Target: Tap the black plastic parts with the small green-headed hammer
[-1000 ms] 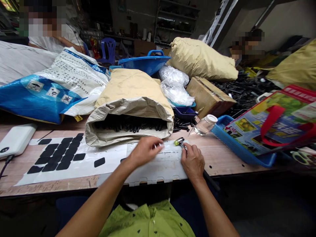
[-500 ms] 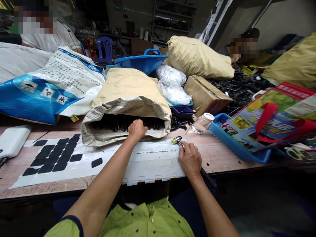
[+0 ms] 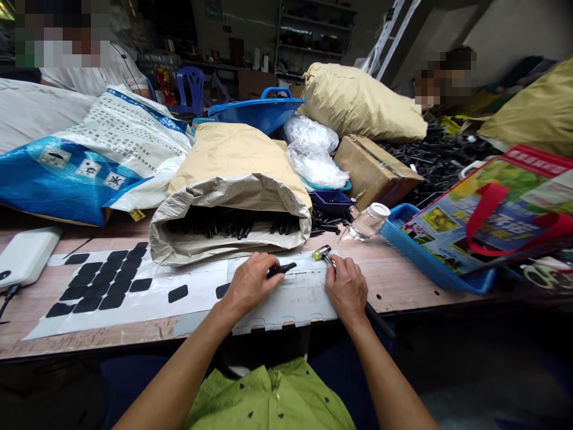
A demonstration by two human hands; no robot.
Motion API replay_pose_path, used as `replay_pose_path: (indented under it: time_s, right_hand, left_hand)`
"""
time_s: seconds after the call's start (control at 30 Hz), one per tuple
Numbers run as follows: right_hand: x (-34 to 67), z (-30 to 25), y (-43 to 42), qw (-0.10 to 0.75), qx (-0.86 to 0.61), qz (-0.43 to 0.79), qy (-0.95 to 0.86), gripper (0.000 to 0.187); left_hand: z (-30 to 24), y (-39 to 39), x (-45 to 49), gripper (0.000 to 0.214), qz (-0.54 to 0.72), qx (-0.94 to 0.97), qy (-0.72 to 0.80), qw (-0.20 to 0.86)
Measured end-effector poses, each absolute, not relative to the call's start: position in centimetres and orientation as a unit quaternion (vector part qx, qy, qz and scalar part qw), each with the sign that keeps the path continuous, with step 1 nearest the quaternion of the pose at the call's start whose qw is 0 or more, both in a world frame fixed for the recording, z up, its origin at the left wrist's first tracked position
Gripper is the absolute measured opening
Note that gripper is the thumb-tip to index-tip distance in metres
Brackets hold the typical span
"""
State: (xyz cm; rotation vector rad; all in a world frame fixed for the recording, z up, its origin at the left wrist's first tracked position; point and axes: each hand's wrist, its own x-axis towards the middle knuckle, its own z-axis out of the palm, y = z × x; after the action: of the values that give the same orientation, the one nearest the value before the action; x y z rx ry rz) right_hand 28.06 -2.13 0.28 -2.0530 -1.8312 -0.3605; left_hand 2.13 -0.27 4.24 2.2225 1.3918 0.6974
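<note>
My left hand (image 3: 251,279) is closed on a slim black stick-like part (image 3: 282,270), its end pointing right, just above a pale board (image 3: 277,310) at the table's front edge. My right hand (image 3: 347,289) grips a small hammer (image 3: 323,254) with a metal head and a yellow-green face; its dark handle runs back under the wrist. Behind my left hand gapes a tan sack (image 3: 237,149) lying on its side, with many similar black parts (image 3: 239,224) in its mouth. Black rounded squares (image 3: 111,272) lie in rows on a white sheet to the left.
A clear jar (image 3: 367,222) lies tilted beside a blue basket (image 3: 421,251) holding a colourful bag (image 3: 496,209). Behind are a cardboard box (image 3: 373,170), plastic bags (image 3: 316,152) and another full sack (image 3: 362,104). A white power bank (image 3: 29,257) sits at left. Two people are across the table.
My left hand has come out of the sack's mouth toward me, over the pale board, bringing a black stick-like part. My right hand with the hammer has stayed nearly in place.
</note>
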Motion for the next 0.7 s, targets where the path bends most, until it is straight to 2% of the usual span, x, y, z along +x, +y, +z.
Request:
replay_pose_path:
  time_s: [0.17,0.37,0.47,0.57,0.7]
  right_hand:
    - [28.0,0.4,-2.2,0.181,-0.730,-0.125,-0.647,0.027]
    - [28.4,0.4,-2.1,0.192,-0.726,-0.104,-0.652,0.028]
    - [28.6,1.1,-2.2,0.243,-0.721,-0.063,-0.646,0.029]
    - [28.0,2.4,-2.9,0.335,-0.704,-0.010,-0.626,0.031]
    - [25.8,4.2,-4.6,0.415,-0.637,0.123,-0.638,0.030]
  left_hand:
    - [1.5,-1.5,3.1,0.010,0.262,0.789,0.508,0.225]
    - [1.0,-1.1,2.9,0.009,0.286,0.780,0.497,0.252]
    - [1.1,-1.0,2.9,0.011,0.287,0.777,0.495,0.262]
    - [1.1,-0.9,2.9,0.011,0.284,0.774,0.499,0.266]
    - [1.1,-0.8,3.0,0.012,0.277,0.771,0.505,0.270]
